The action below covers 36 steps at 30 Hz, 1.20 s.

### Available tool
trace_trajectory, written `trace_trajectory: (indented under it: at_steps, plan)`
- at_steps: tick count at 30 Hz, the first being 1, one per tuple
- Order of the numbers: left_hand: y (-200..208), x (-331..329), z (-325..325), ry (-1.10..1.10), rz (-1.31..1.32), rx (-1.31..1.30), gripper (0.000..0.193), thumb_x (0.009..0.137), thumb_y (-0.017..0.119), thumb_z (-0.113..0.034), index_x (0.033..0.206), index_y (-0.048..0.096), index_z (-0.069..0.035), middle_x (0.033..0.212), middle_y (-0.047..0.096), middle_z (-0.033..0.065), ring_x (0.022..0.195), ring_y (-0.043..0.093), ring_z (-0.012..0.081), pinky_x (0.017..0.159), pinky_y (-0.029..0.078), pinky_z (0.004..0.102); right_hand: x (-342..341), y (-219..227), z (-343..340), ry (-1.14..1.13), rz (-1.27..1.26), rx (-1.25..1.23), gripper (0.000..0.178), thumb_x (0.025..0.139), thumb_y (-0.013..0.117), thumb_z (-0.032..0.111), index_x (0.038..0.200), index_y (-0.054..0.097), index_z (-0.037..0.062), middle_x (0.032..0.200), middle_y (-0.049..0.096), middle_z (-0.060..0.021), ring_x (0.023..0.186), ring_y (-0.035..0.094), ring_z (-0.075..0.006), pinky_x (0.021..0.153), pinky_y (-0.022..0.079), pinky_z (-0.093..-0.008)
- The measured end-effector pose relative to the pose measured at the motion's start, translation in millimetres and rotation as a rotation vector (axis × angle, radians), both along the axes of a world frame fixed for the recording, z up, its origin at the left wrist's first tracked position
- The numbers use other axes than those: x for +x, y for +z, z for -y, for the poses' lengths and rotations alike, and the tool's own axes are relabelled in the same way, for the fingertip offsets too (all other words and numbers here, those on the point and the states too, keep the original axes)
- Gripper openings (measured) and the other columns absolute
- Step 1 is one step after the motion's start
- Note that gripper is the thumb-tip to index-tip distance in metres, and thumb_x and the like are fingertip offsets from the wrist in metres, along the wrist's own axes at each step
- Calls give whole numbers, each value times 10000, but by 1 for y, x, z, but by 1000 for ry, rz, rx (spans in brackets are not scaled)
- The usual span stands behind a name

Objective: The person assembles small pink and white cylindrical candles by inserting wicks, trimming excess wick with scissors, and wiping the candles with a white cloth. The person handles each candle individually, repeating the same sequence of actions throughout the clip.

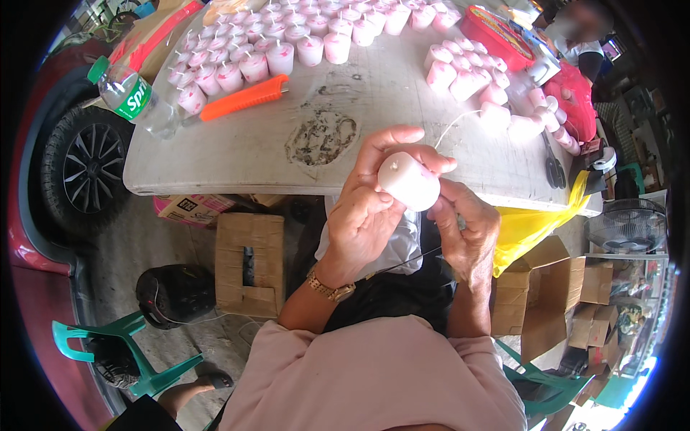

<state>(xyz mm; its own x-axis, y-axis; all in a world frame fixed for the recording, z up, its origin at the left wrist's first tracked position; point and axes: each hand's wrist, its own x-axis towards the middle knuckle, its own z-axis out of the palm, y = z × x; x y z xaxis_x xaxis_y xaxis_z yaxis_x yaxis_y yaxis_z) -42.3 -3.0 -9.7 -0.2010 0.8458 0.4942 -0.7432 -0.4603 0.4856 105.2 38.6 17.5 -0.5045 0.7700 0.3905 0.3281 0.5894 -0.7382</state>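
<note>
A white and pink candle (pixel 408 181) lies tilted in my left hand (pixel 357 219), thumb and fingers wrapped round it. Beyond the candle a pale wick (pixel 454 128) sticks up in a curve. My right hand (pixel 471 228) is closed beside the candle's lower right, fingertips against or very near it; what they pinch is hidden. A thin dark rod or cord (pixel 408 263) runs from under that hand toward my left wrist. Ahead on the white table (pixel 237 159) stand rows of similar candles (pixel 253 66) with upright wicks.
An orange-handled cutter (pixel 244 98) and a clear bottle (pixel 133 97) lie left. More candles (pixel 467 72), a red tub (pixel 497 34), scissors (pixel 554 171) and a yellow bag (pixel 535 226) are right. Cardboard boxes (pixel 248 266) and green chairs (pixel 133 352) stand below.
</note>
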Motion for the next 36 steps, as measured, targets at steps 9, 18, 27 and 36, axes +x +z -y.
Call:
trace_trajectory:
  at_steps: [9, 18, 27, 36]
  plan:
    - [3, 12, -5, 70, 11, -108, 655, 843, 431, -91, 1466, 251, -2, 1280, 551, 227, 1214, 536, 276, 1051, 403, 387, 4, -4, -3, -2, -29, -85, 169, 861, 653, 20, 1027, 679, 26, 824, 694, -118, 716, 688, -231, 644, 521, -317]
    - [0, 14, -6, 196, -260, -231, 678, 938, 606, -161, 1494, 239, -37, 1297, 557, 205, 1267, 519, 310, 949, 456, 356, 7, -12, -4, 11, -71, -185, 178, 861, 660, 28, 1037, 686, 27, 828, 687, -128, 719, 684, -242, 646, 516, -321]
    - [-5, 7, -9, 58, -113, -198, 670, 947, 584, -172, 1493, 237, 2, 1319, 530, 232, 1217, 555, 310, 1040, 441, 425, 8, -14, -8, 49, -42, -123, 162, 869, 656, 25, 1027, 684, 7, 869, 699, -153, 738, 698, -254, 660, 532, -334]
    - [-5, 11, -12, 54, 41, -209, 556, 883, 482, -212, 1396, 381, -22, 1198, 547, 160, 998, 561, 218, 1095, 364, 470, 7, -18, -7, 17, -40, -168, 138, 871, 653, 20, 1004, 687, 6, 868, 705, -141, 737, 705, -239, 646, 536, -324]
